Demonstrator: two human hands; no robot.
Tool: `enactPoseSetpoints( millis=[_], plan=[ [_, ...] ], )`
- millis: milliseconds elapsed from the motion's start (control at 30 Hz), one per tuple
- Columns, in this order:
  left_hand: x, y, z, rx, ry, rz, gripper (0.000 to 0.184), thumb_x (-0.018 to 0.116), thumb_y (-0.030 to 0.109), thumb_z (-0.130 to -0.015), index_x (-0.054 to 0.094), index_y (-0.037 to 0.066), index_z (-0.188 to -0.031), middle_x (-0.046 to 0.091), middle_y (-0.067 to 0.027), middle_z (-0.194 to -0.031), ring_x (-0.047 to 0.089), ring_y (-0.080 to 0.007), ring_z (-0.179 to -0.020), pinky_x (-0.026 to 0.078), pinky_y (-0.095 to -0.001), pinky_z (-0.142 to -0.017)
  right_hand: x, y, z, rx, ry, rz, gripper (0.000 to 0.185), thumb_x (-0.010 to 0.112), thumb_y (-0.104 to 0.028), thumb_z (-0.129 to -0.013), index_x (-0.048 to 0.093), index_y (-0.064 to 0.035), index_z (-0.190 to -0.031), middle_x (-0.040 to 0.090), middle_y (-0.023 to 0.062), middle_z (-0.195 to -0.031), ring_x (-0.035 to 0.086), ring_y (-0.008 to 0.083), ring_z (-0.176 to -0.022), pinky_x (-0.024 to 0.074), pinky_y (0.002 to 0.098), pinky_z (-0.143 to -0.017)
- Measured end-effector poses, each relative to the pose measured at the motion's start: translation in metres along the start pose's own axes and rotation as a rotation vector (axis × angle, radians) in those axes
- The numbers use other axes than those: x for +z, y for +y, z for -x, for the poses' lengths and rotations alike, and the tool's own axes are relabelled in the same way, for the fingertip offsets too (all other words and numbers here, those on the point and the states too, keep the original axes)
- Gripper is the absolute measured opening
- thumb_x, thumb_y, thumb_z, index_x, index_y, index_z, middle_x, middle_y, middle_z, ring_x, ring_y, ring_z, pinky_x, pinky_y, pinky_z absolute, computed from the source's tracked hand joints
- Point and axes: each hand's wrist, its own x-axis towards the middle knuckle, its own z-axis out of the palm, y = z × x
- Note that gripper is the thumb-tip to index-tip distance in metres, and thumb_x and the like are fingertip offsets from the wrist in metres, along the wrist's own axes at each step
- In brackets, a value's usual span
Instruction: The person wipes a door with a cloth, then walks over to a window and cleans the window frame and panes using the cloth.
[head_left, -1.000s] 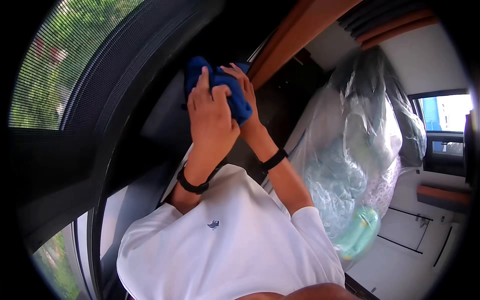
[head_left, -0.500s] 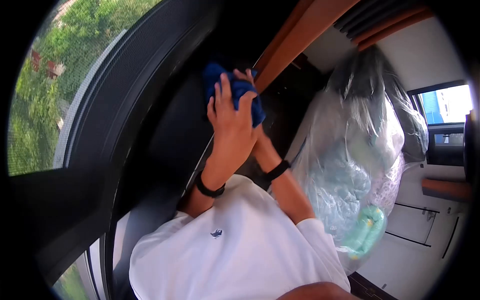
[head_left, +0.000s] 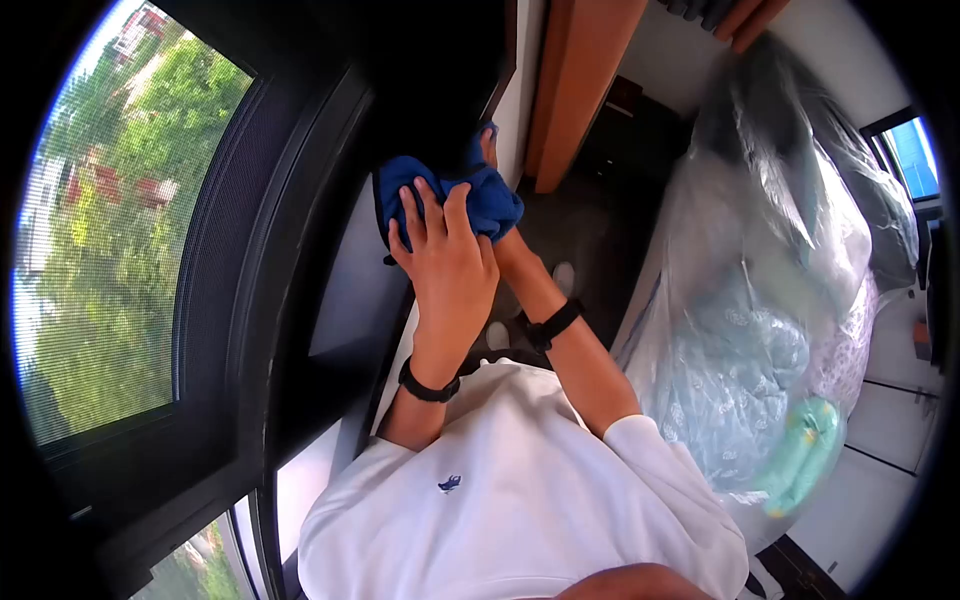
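Fingers of the left hand (head_left: 446, 262) lie spread over the near side of the bunched blue cloth (head_left: 492, 204). The right hand (head_left: 489, 148) is mostly hidden behind it, with a finger showing at the cloth's one o'clock edge, so I cannot tell whether it pinches or lies flat. The cloth is taken up between both hands, neither laid flat nor set down; the handling looks unfinished. A black band (head_left: 428, 385) circles the left wrist. Around the cloth, the window (head_left: 125, 260) lies at nine o'clock, an orange post (head_left: 580, 90) towards two, plastic sheeting (head_left: 700, 230) over bedding between three and four, a green roll (head_left: 806, 450) at four, and the white shirt (head_left: 540, 500) at six.
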Motion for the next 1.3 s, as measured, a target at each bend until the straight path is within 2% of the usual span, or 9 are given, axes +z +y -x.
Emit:
enactPoseSetpoints(
  millis=[167,267,433,700,833,867,1000,1100,1300],
  plan=[
    [-0.013,0.052,0.002,-0.033,0.054,-0.143,0.053,0.060,0.012,-0.088,0.044,0.008,-0.139,0.043,-0.0332,-0.147,0.034,-0.0512,-0.142,0.024,-0.0662,-0.113,-0.064,-0.032,-0.009,-0.304,-0.032,0.205,0.063,0.068,-0.026,-0.091,0.046,-0.0052,-0.146,0.024,0.0291,-0.160,0.037,0.0435,-0.142,0.0373,0.0427,-0.114],
    [0.014,0.056,-0.009,-0.088,0.072,-0.193,0.067,0.061,0.018,-0.088,0.035,0.008,-0.149,0.042,-0.0354,-0.147,0.035,-0.0532,-0.140,0.026,-0.0677,-0.111,-0.085,-0.024,0.013,-0.065,-0.230,0.131,0.039,0.069,-0.011,-0.085,0.063,-0.0053,-0.123,0.069,0.0216,-0.117,0.066,0.0396,-0.104,0.0545,0.0443,-0.084],
    [0.047,0.103,-0.098,-0.140,0.139,-0.209,0.092,0.058,0.024,-0.091,0.002,-0.003,-0.158,0.038,-0.0383,-0.147,0.034,-0.0540,-0.140,0.027,-0.0666,-0.112,-0.162,-0.029,-0.024,0.383,-0.287,-0.098,0.040,0.065,-0.003,-0.083,0.062,-0.0010,-0.123,0.071,0.0159,-0.114,0.067,0.0293,-0.106,0.0520,0.0373,-0.090],
    [0.109,0.261,-0.086,0.440,-0.012,0.037,0.071,0.059,0.003,-0.088,0.029,0.005,-0.153,0.057,-0.0288,-0.131,0.044,-0.0453,-0.135,0.032,-0.0554,-0.111,-0.416,0.031,0.000,0.754,0.222,-0.665,0.028,0.057,-0.014,-0.096,0.063,0.0027,-0.118,0.068,0.0080,-0.107,0.063,0.0200,-0.101,0.0483,0.0308,-0.095],
    [0.186,0.362,-0.077,0.109,-0.548,0.679,0.038,0.054,0.008,-0.098,0.047,0.002,-0.134,0.064,-0.0298,-0.103,0.061,-0.0451,-0.096,0.049,-0.0426,-0.084,-0.530,0.062,0.012,0.682,0.266,-0.619,0.032,0.048,-0.023,-0.102,0.063,0.0017,-0.117,0.067,0.0085,-0.111,0.061,0.0173,-0.102,0.0480,0.0323,-0.093],
    [0.211,0.384,-0.082,0.273,-0.388,0.665,0.037,0.054,0.017,-0.100,0.046,-0.003,-0.131,0.066,-0.0267,-0.081,0.065,-0.0477,-0.073,0.052,-0.0472,-0.069,-0.553,0.084,0.012,0.681,0.178,-0.544,0.033,0.046,-0.023,-0.103,0.063,0.0026,-0.116,0.067,0.0090,-0.111,0.061,0.0168,-0.102,0.0478,0.0323,-0.093],
    [0.246,0.412,-0.079,0.076,-0.292,0.689,0.040,0.051,0.027,-0.105,0.045,-0.003,-0.131,0.068,-0.0252,-0.094,0.069,-0.0380,-0.087,0.051,-0.0425,-0.077,-0.560,0.090,0.012,0.668,0.012,-0.563,0.041,0.038,-0.029,-0.108,0.062,0.0016,-0.119,0.064,0.0054,-0.115,0.057,0.0140,-0.104,0.0449,0.0337,-0.096],
    [0.252,0.436,-0.084,-0.054,-0.196,0.669,0.038,0.052,0.029,-0.105,0.050,-0.003,-0.125,0.068,-0.0221,-0.106,0.067,-0.0365,-0.096,0.050,-0.0413,-0.084,-0.557,0.089,0.004,0.752,-0.101,-1.082,0.066,0.032,-0.049,-0.107,0.028,-0.0029,-0.155,0.041,0.0144,-0.152,0.037,0.0229,-0.141,0.0319,0.0447,-0.115],
    [0.348,0.506,-0.119,0.479,-0.557,0.794,0.028,0.058,0.024,-0.101,0.058,-0.002,-0.112,0.066,-0.0210,-0.092,0.065,-0.0357,-0.082,0.050,-0.0396,-0.075,-0.648,0.164,0.076,0.617,0.502,-1.284,0.062,0.049,-0.041,-0.102,0.036,-0.0044,-0.152,0.046,0.0138,-0.149,0.046,0.0257,-0.136,0.0360,0.0483,-0.114]
  ],
)
